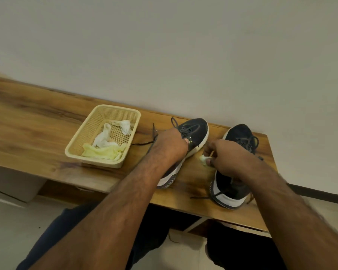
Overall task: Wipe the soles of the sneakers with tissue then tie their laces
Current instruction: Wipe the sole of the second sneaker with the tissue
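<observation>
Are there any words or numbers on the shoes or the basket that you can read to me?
None can be read.
Left sneaker: no readable words; the left hand covers part of its side.
Right sneaker: only plain white patches.
Basket: no label visible.

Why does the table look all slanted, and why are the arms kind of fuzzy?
Head view: the wide-angle camera is tipped, so the wooden table slants and its edge bends; the right hand, pinching a tissue, and its forearm look smeared by motion; the left hand on the left sneaker is sharper; the light is soft and dim, with no glare and only faint shadows under the basket.
</observation>
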